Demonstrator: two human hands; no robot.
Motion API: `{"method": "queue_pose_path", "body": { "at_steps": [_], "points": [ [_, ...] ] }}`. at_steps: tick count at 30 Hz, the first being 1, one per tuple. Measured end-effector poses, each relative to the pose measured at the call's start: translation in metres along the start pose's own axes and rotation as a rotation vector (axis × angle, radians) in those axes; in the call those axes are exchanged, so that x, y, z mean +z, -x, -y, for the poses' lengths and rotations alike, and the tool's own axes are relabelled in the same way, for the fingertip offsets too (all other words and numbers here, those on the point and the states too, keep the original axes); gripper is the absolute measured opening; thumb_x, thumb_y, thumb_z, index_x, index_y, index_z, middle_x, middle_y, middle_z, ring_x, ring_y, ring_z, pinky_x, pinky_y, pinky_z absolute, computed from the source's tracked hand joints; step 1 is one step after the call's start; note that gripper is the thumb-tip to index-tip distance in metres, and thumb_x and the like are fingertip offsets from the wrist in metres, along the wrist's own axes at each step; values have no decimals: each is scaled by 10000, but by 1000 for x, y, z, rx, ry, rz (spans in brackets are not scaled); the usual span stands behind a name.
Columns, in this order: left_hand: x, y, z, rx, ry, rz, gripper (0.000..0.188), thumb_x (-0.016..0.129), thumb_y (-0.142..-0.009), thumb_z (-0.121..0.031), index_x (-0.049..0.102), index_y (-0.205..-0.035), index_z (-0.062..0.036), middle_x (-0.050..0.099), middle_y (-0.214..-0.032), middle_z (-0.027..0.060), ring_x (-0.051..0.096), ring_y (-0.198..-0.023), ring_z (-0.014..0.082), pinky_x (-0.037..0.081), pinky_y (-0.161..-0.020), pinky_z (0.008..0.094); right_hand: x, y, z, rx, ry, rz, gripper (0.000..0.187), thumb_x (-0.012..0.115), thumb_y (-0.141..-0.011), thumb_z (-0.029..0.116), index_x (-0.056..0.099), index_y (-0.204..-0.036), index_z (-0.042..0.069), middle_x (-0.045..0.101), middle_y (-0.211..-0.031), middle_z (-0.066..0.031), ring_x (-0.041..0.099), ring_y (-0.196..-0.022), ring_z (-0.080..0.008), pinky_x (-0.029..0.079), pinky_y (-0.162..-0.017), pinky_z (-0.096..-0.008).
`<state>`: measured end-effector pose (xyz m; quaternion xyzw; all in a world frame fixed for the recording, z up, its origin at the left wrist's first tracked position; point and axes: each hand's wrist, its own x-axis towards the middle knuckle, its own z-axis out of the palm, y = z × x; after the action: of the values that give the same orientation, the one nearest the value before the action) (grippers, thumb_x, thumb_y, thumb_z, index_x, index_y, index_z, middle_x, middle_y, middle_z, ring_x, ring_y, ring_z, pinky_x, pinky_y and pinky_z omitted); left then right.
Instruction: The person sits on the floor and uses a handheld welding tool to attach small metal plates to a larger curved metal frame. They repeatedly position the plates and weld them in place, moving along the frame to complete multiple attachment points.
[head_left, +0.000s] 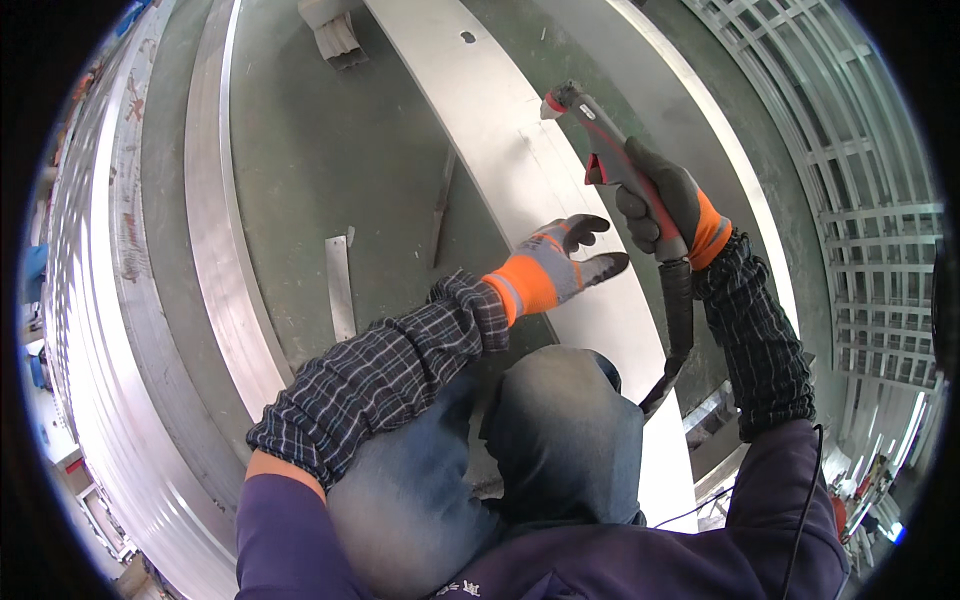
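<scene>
My right hand [678, 200], in a grey and orange glove, is wrapped round the grip of a welding torch [606, 138]. The torch is grey with red trim and a red trigger. Its head tilts up to the far left, and a black cable [679, 305] runs from its lower end down toward my knee. My left hand [560, 262], gloved alike, is held over a long pale metal beam [490, 95] with thumb and fingers apart and nothing between them. Whether it touches the beam I cannot tell.
Long metal profiles [215, 190] run along the left side. A flat metal strip [340, 285], a thin dark bar [442, 210] and a short ribbed offcut [338, 40] lie on the green surface [330, 140]. Metal grating [850, 170] stands at the right.
</scene>
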<state>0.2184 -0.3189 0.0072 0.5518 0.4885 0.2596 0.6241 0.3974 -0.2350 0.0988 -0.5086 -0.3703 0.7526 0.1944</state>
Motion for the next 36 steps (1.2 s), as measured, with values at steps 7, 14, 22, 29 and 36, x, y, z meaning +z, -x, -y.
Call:
{"method": "queue_pose_path", "body": {
  "at_steps": [7, 14, 22, 29, 36],
  "points": [
    [8, 1, -16, -87, -269, -28, 709, 728, -862, -602, 635, -1357, -103, 608, -1375, 191, 580, -1274, 348, 440, -1113, 434, -4, -16, -7, 17, 10, 32, 618, 550, -998, 562, 615, -1211, -14, 555, -662, 26, 527, -438, -63, 457, -378, -211],
    [16, -5, -16, -114, -377, -52, 669, 682, -861, -656, 668, -1317, -166, 628, -1357, 154, 554, -1296, 356, 385, -1148, 442, -7, -19, -10, -4, 9, 25, 625, 571, -985, 569, 622, -1221, -7, 581, -677, 11, 542, -451, -66, 467, -378, -219],
    [16, -1, -25, -166, -409, -62, 641, 678, -867, -638, 678, -1295, -160, 637, -1347, 150, 549, -1304, 347, 372, -1153, 452, -6, -20, -10, 39, -28, -16, 565, 539, -1015, 524, 620, -1191, -6, 572, -673, 9, 528, -429, -72, 464, -363, -223],
    [16, -3, -19, -160, -384, -69, 650, 676, -865, -643, 684, -1277, -141, 644, -1338, 150, 551, -1300, 352, 357, -1157, 455, -6, -21, -9, 49, -26, -24, 547, 542, -1014, 523, 621, -1158, 2, 560, -668, 16, 518, -429, -69, 459, -364, -228],
    [13, -4, -27, -218, -417, 2, 695, 653, -862, -672, 651, -1329, -156, 591, -1402, 136, 498, -1351, 342, 327, -1179, 462, -11, -24, -15, 13, -22, -17, 578, 563, -992, 547, 623, -1156, -4, 570, -670, 14, 518, -429, -67, 461, -366, -226]
  ]
}}
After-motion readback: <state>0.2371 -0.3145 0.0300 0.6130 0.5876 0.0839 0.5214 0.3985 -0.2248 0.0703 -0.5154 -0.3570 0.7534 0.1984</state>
